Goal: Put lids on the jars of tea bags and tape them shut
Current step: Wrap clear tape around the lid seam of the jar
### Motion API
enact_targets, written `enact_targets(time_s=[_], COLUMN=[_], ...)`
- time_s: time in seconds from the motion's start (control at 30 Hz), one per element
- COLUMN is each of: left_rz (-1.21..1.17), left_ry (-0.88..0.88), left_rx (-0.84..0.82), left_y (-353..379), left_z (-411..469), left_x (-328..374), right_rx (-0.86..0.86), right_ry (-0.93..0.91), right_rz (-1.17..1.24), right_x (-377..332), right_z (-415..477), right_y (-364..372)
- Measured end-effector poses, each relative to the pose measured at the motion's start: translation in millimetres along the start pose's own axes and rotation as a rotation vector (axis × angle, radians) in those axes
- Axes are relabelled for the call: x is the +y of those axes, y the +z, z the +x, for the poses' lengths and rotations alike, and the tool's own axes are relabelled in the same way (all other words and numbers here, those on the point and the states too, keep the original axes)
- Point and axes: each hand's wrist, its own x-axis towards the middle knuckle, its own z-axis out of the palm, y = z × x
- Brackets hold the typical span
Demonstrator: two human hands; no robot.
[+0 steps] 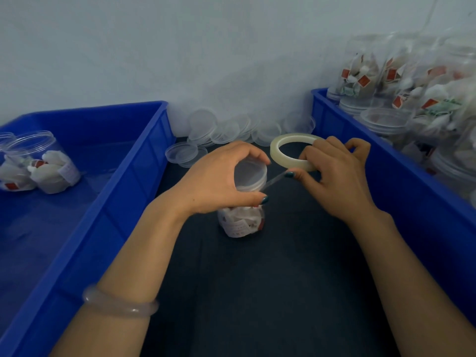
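Note:
A clear jar of tea bags point(242, 220) stands upright on the dark table between two blue bins. Its clear lid point(249, 173) sits on top. My left hand point(221, 179) grips the jar around the lid's rim, thumb in front. My right hand point(334, 176) holds a roll of clear tape point(288, 150) just right of the jar. A strip of tape point(275, 180) runs taut from the roll to the side of the lid.
The left blue bin point(108, 197) holds two jars of tea bags point(43, 163). The right blue bin point(401, 173) is packed with several jars of tea bags point(412, 81). Several loose clear lids point(221, 130) lie piled against the back wall.

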Motion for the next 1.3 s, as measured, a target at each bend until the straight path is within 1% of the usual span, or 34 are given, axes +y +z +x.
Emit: enact_targets(time_s=[0.17, 0.27, 0.33, 0.4, 0.5, 0.6, 0.7, 0.8, 0.87, 1.0, 1.17, 1.3], left_rz=[-0.012, -0.046, 0.010, 0.051, 0.072, 0.107, 0.122, 0.302, 0.393, 0.261, 0.101, -0.037], left_ry=[0.009, -0.021, -0.035, -0.039, -0.084, -0.143, -0.231, -0.292, -0.277, -0.191, -0.169, -0.131], left_rx=[-0.021, 0.069, 0.159, 0.196, 0.170, 0.123, 0.077, 0.022, 0.004, -0.036, -0.077, -0.208], left_y=[0, 8, 14, 16, 16, 13, 9, 3, -3, -12, -24, -34], left_z=[3, 6, 7, 6, 3, 4, 5, 2, 0, -3, -4, -2], left_x=[4, 12, 15, 15, 12, 9, 6, 6, 6, 3, -5, -14], right_rx=[0.036, 0.045, 0.046, 0.057, 0.071, 0.048, 0.035, 0.014, -0.001, -0.026, -0.026, -0.027], right_ry=[0.028, 0.051, 0.065, 0.065, 0.076, 0.075, 0.056, 0.033, 0.009, -0.025, -0.048, -0.063], right_rz=[-0.023, -0.008, 0.003, -0.005, -0.027, -0.026, 0.041, 0.142, 0.151, 0.122, 0.085, 0.078], right_x=[-8, -15, -20, -20, -17, -17, -13, -9, -8, -10, -12, -17], right_z=[2, 2, 2, 1, 1, 1, 1, 0, 0, 0, 0, 1], right_y=[2, 7, 9, 9, 8, 8, 6, 3, 2, 2, 1, 2])
